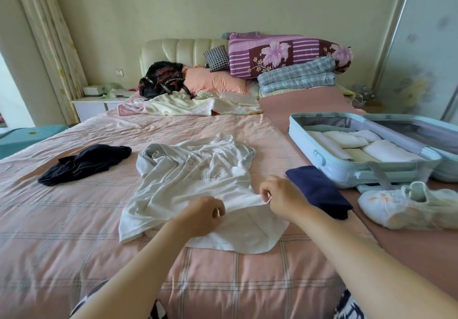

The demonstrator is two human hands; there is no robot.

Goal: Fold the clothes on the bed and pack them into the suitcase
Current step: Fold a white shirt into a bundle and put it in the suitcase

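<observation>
A crumpled white T-shirt (193,177) with faint lettering lies in the middle of the pink checked bed (74,219). My left hand (200,217) and my right hand (280,197) each pinch its near hem, a little raised off the sheet. A folded navy garment (319,190) lies just right of my right hand. Left of the shirt sits a crumpled dark garment (84,161). The open light-blue suitcase (322,167) stands on the bed's right side, with several folded white and cream items (359,145) packed in its near half.
A white garment with orange marks (406,207) lies in front of the suitcase. At the head of the bed are pillows, stacked quilts (290,56), a black bag (161,78) and a rumpled blanket (188,105). A nightstand (99,105) stands at the far left.
</observation>
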